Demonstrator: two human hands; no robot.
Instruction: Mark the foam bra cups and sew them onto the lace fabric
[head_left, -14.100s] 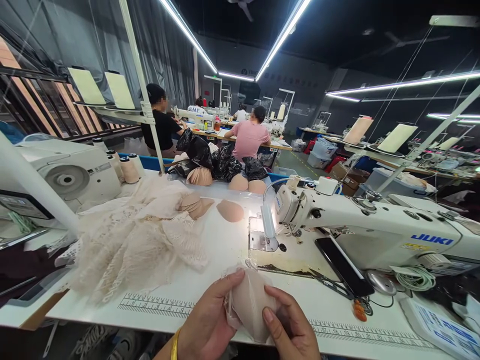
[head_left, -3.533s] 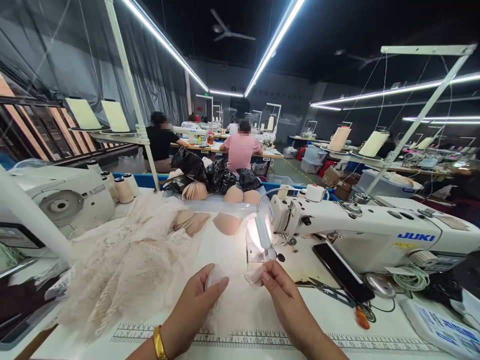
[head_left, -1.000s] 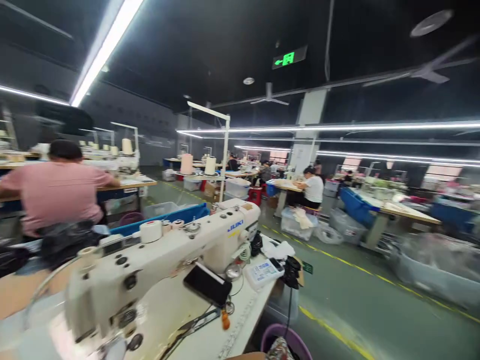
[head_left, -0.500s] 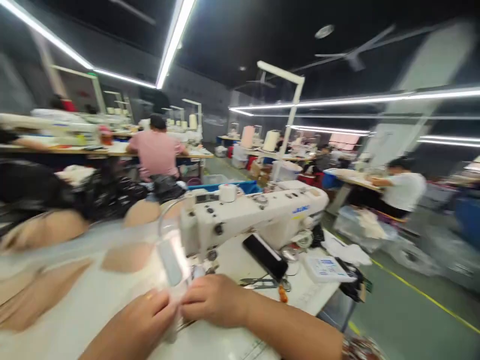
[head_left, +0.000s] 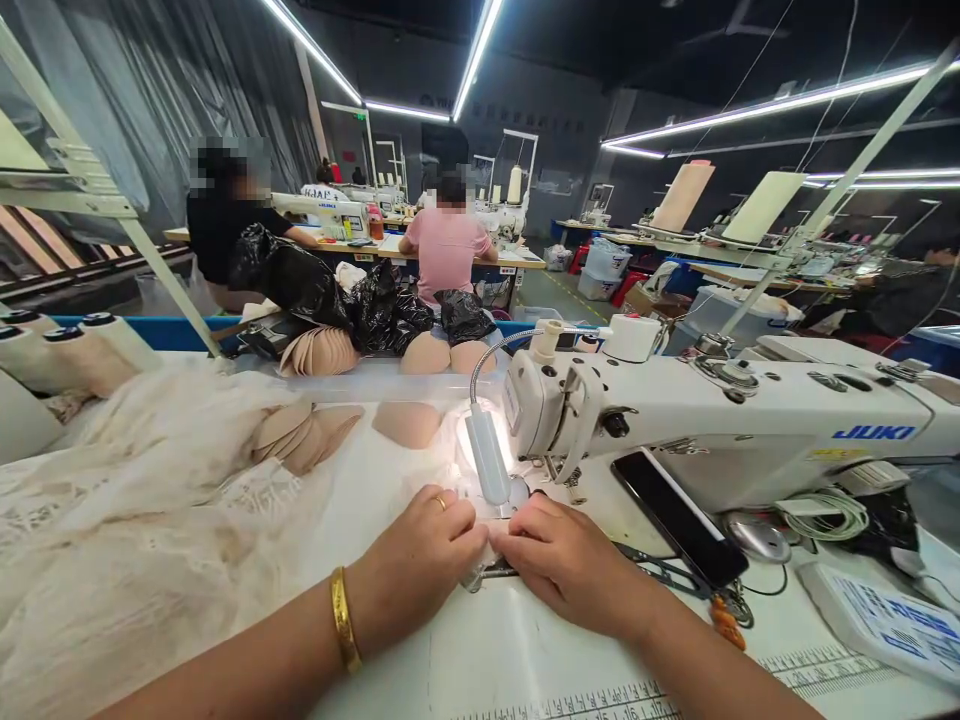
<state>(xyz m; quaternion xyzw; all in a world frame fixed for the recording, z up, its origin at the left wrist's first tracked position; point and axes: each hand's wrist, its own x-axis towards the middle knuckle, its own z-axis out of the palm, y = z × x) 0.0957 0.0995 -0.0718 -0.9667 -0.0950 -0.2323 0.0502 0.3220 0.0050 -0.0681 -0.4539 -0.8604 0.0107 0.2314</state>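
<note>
My left hand (head_left: 420, 555) and right hand (head_left: 570, 565) lie curled, knuckles up, fingertips pinching a small sheer piece (head_left: 474, 572) under the sewing machine (head_left: 720, 415) lamp (head_left: 487, 465).

left hand (head_left: 420, 555) | palm down, fingers curled | right hand (head_left: 570, 565) | palm down, fingertips meeting left

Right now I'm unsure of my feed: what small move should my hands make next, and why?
Probably ease the sheer piece forward: left hand and right hand pinch it flat by the lamp, just short of the sewing machine head.
</note>
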